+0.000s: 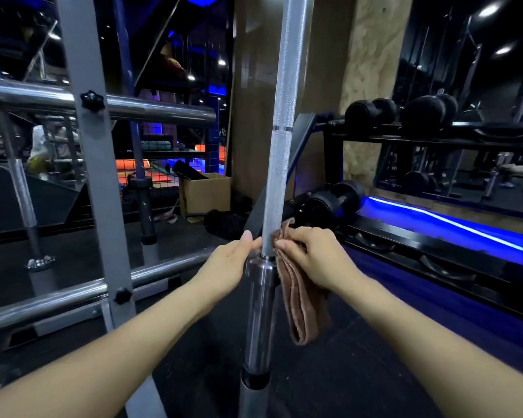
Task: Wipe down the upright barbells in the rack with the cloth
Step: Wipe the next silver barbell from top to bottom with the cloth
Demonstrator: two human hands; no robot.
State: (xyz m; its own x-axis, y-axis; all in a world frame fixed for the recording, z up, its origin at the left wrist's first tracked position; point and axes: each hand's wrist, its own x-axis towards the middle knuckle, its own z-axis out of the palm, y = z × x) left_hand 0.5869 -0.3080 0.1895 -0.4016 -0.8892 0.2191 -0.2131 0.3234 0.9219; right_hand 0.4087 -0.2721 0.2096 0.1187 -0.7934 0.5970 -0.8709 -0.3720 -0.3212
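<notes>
An upright silver barbell (280, 152) stands in the middle of the view, its knurled shaft rising out of a thicker sleeve (258, 312). My right hand (311, 254) grips a folded brown cloth (302, 303) and presses it against the right side of the shaft just above the collar; the cloth's loose end hangs down beside the sleeve. My left hand (230, 260) touches the shaft's left side at the same height with thumb and fingertips. A second upright bar (21, 188) stands at the far left.
A grey rack frame (94, 176) with horizontal chrome rails (151, 110) fills the left. A black dumbbell rack (405, 128) with a blue light strip runs along the right. A cardboard box (204, 194) and dark gear sit on the floor behind.
</notes>
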